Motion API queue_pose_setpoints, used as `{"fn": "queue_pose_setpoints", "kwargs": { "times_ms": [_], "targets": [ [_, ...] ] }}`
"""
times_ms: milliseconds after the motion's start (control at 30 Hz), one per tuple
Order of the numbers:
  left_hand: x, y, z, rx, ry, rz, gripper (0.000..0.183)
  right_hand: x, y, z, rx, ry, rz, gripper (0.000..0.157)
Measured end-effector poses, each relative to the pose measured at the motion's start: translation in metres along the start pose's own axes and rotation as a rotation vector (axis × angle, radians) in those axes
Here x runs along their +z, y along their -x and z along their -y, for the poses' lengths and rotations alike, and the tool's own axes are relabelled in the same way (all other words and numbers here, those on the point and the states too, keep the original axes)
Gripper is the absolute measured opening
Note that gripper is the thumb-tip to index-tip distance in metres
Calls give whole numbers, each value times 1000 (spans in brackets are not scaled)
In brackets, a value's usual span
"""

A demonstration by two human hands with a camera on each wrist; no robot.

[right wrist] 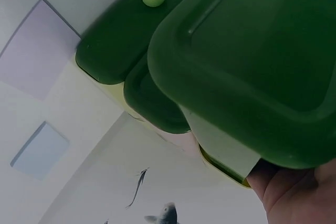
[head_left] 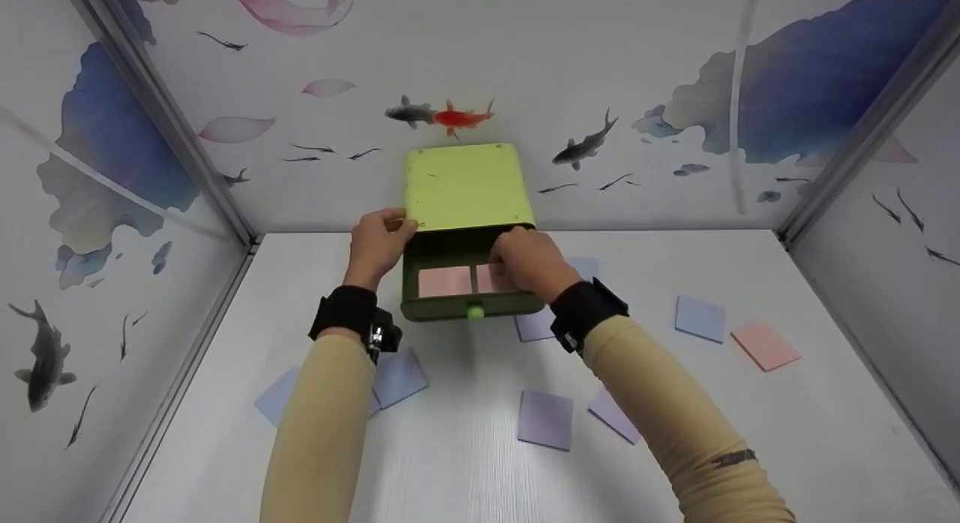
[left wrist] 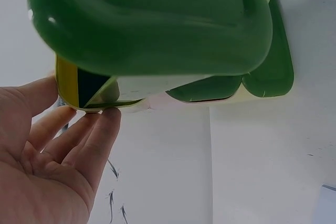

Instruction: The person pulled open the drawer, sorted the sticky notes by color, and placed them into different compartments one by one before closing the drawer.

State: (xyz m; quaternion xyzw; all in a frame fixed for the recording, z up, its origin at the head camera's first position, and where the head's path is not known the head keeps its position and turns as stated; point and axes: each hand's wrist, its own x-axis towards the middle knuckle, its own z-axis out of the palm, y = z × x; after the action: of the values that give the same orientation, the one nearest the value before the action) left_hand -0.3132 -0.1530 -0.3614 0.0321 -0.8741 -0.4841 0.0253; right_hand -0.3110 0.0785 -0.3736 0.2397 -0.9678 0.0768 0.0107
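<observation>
A small drawer cabinet (head_left: 469, 185) with a yellow-green top stands against the back wall. Its top drawer (head_left: 435, 310), dark green with a light green knob (head_left: 475, 312), is pulled out and has a divider. A pink square card (head_left: 444, 281) lies in the left compartment, another pink card (head_left: 491, 283) in the right one. My left hand (head_left: 375, 241) holds the cabinet's front left corner, fingers along its side (left wrist: 102, 135). My right hand (head_left: 529, 260) reaches over the drawer's right side with bent fingers down at the right card; its fingertips are partly hidden.
Blue (head_left: 700, 318), purple (head_left: 545, 419) and pink (head_left: 765, 344) square cards lie scattered on the white table (head_left: 465, 463). More blue cards (head_left: 400, 377) lie near the left forearm. Lower green drawers (right wrist: 121, 40) sit closed beneath. Fish-printed walls (head_left: 637, 73) enclose the table.
</observation>
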Motion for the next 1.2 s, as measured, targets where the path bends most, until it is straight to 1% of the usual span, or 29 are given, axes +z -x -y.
{"fn": "queue_pose_setpoints", "kwargs": {
  "times_ms": [333, 600, 767, 967, 1200],
  "targets": [
    [0, -1, 0, 17, -57, 2, 47, 1, 2, -2, -16, -16, -36, 21],
    [3, -3, 0, -20, -14, -6, 46, -1, 3, -9, -30, -105, -76, 20],
    [3, -3, 0, -24, -13, -6, 47, -11, 10, -14, -31, -151, -103, 22],
    [3, -3, 0, -22, -8, -5, 47, -27, 21, -25, -29, -195, -129, 18],
    [0, -1, 1, -8, -8, 14, 47, -38, 35, -48, 24, -222, -173, 19]
  ]
}}
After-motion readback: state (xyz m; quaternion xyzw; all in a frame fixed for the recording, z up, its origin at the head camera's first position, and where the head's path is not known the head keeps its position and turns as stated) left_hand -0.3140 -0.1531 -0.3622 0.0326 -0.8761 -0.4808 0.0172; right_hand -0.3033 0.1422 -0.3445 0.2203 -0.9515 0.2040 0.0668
